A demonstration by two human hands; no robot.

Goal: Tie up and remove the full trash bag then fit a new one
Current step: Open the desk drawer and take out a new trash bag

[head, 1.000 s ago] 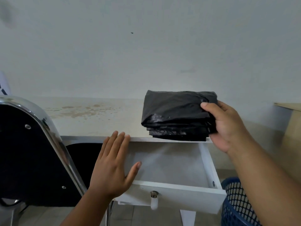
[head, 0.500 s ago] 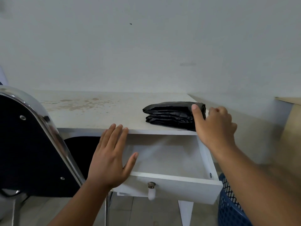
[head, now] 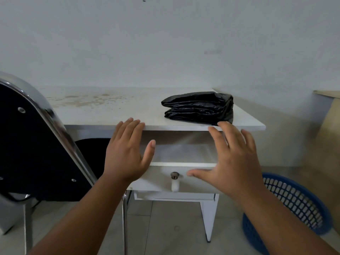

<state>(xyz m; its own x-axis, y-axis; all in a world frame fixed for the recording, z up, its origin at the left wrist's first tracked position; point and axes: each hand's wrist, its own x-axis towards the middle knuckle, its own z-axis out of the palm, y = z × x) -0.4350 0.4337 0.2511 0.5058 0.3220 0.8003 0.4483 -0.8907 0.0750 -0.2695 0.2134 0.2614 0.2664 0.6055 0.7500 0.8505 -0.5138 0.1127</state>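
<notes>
A folded stack of black trash bags [head: 199, 107] lies on the white desk top [head: 117, 115], near its right front corner. Below it the white drawer [head: 173, 181] stands partly open, with a small lock and a white tag on its front. My left hand [head: 127, 153] is spread flat against the drawer's left front. My right hand [head: 233, 159] is spread against the drawer's right front, thumb across the panel. Neither hand holds anything. A blue mesh waste basket [head: 294, 205] stands on the floor at the right, with no bag visible in it.
A black chair with a chrome frame [head: 36, 144] stands close at the left, its back toward me. A brown board [head: 329, 129] leans at the far right. The wall runs right behind the desk, and grey floor tiles lie below.
My right hand set the folded bags down on the desk, let go and dropped to the drawer front. The drawer has slid further in. My left hand stays on the drawer.
</notes>
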